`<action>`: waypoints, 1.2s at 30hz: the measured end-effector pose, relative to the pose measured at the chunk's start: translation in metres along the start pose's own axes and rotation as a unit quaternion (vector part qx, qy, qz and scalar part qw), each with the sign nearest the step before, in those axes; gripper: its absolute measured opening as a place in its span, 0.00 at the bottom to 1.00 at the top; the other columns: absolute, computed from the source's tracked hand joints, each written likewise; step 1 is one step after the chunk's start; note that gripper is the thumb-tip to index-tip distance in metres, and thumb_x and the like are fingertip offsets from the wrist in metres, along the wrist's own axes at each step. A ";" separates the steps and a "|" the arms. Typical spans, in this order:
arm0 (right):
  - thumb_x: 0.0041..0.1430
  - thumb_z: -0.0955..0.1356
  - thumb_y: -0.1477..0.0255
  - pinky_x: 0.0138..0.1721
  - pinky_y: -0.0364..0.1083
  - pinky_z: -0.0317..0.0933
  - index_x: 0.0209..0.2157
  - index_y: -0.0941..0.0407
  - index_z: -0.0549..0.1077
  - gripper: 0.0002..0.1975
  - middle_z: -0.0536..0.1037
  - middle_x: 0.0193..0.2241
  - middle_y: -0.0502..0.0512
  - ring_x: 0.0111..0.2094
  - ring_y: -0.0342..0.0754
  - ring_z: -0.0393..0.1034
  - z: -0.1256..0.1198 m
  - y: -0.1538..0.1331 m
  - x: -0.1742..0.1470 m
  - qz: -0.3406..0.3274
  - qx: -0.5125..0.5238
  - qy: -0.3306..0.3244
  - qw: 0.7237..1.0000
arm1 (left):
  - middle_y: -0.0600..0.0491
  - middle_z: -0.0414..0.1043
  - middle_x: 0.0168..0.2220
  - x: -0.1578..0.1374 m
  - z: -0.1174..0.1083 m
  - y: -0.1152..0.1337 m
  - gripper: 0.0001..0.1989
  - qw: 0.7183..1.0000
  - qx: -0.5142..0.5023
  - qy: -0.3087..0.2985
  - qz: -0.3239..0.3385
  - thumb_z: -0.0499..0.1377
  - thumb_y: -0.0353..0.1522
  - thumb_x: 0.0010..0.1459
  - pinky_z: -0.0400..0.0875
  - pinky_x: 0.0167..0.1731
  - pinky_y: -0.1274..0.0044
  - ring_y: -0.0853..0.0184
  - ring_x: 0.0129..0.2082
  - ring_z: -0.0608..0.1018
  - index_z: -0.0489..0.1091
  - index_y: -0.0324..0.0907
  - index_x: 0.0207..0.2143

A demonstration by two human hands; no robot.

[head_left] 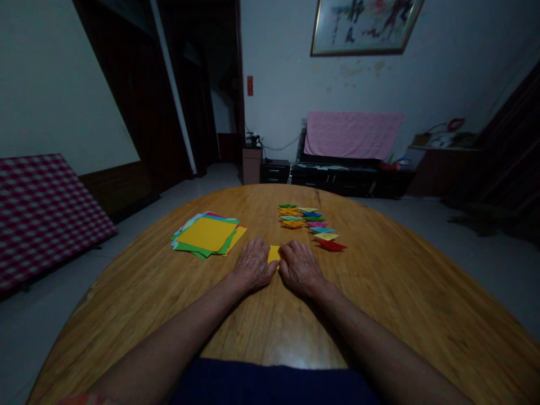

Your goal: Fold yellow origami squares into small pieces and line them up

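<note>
A small piece of yellow paper (274,253) lies on the wooden table between my hands, its two sides covered by my fingers. My left hand (253,264) grips its left side with curled fingers, the thumb near the paper's lower edge. On the right side, my right hand (300,266) holds it in the same way, the two thumbs almost meeting. How the paper is folded under the fingers is hidden. To the left sits a loose stack of coloured square sheets, a yellow sheet (206,234) on top. Folded paper boats, among them a red boat (331,246), stand in two rows beyond my right hand.
The round wooden table (169,315) reaches out on both sides. Past its far edge stands a low black cabinet (337,176) with a pink cloth (352,135) above it. A red checked cloth (42,219) hangs at the left.
</note>
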State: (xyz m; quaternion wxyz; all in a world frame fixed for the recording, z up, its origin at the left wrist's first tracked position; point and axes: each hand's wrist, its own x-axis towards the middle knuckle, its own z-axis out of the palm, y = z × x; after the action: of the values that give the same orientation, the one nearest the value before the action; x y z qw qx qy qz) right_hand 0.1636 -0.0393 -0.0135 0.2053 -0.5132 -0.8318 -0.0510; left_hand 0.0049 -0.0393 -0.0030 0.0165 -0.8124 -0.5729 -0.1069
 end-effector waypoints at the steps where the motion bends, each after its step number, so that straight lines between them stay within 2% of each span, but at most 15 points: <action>1: 0.60 0.60 0.73 0.40 0.47 0.52 0.41 0.59 0.70 0.10 0.68 0.38 0.60 0.39 0.51 0.59 0.000 0.000 -0.001 -0.002 0.000 -0.001 1.000 | 0.42 0.65 0.47 0.000 -0.001 0.000 0.21 1.000 0.001 -0.007 -0.003 0.48 0.43 0.60 0.61 0.50 0.66 0.55 0.48 0.67 0.67 0.36 0.44; 7: 0.61 0.60 0.73 0.42 0.48 0.52 0.46 0.57 0.69 0.13 0.68 0.42 0.60 0.40 0.51 0.59 -0.003 0.005 -0.005 -0.019 0.012 -0.012 1.000 | 0.43 0.65 0.48 0.002 -0.012 -0.012 0.21 0.999 0.017 -0.044 0.027 0.50 0.41 0.59 0.60 0.51 0.63 0.54 0.49 0.67 0.67 0.39 0.50; 9: 0.61 0.60 0.73 0.43 0.48 0.52 0.48 0.56 0.69 0.14 0.69 0.44 0.59 0.42 0.51 0.59 -0.003 0.008 -0.007 -0.025 0.019 -0.015 0.999 | 0.43 0.64 0.51 0.003 -0.012 -0.020 0.22 0.998 0.016 -0.056 0.034 0.50 0.41 0.59 0.59 0.52 0.63 0.54 0.51 0.66 0.65 0.42 0.53; 14: 0.62 0.59 0.74 0.46 0.49 0.53 0.51 0.53 0.69 0.17 0.69 0.47 0.59 0.46 0.51 0.60 -0.004 0.016 -0.010 -0.033 0.038 -0.027 0.998 | 0.46 0.53 0.64 0.003 -0.012 -0.034 0.25 0.993 -0.012 -0.112 0.038 0.47 0.40 0.61 0.55 0.56 0.59 0.52 0.61 0.58 0.59 0.49 0.60; 21: 0.60 0.59 0.77 0.50 0.50 0.55 0.53 0.55 0.68 0.20 0.68 0.53 0.60 0.51 0.51 0.61 -0.007 0.028 -0.017 -0.048 0.067 -0.037 0.996 | 0.46 0.49 0.66 0.004 -0.022 -0.041 0.26 0.984 -0.022 -0.159 0.071 0.46 0.35 0.61 0.53 0.58 0.60 0.53 0.63 0.56 0.56 0.48 0.62; 30: 0.61 0.58 0.79 0.52 0.52 0.57 0.53 0.53 0.69 0.21 0.69 0.55 0.59 0.54 0.50 0.62 -0.004 0.035 -0.021 -0.050 0.091 -0.023 0.994 | 0.49 0.46 0.67 0.001 -0.031 -0.052 0.27 0.979 -0.045 -0.180 0.083 0.46 0.32 0.60 0.49 0.61 0.64 0.59 0.66 0.51 0.55 0.47 0.62; 32: 0.61 0.58 0.79 0.53 0.52 0.57 0.52 0.54 0.70 0.21 0.69 0.54 0.59 0.54 0.50 0.62 -0.004 0.035 -0.022 -0.055 0.095 -0.017 0.994 | 0.50 0.49 0.66 0.001 -0.032 -0.054 0.26 0.980 -0.052 -0.170 0.088 0.46 0.30 0.60 0.49 0.61 0.66 0.61 0.65 0.52 0.58 0.47 0.61; 36: 0.60 0.58 0.79 0.53 0.52 0.57 0.50 0.57 0.71 0.19 0.70 0.53 0.60 0.53 0.50 0.62 -0.004 0.034 -0.020 -0.059 0.110 0.000 0.992 | 0.51 0.64 0.59 0.003 -0.030 -0.045 0.21 0.983 -0.075 -0.132 0.104 0.44 0.29 0.61 0.52 0.59 0.69 0.64 0.61 0.60 0.66 0.46 0.53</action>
State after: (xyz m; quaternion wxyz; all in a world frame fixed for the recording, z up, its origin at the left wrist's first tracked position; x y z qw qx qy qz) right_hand 0.2023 -0.0414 -0.0220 0.2573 -0.4377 -0.8611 0.0284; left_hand -0.0410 -0.0257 0.0222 -0.1087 -0.8734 -0.4731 -0.0389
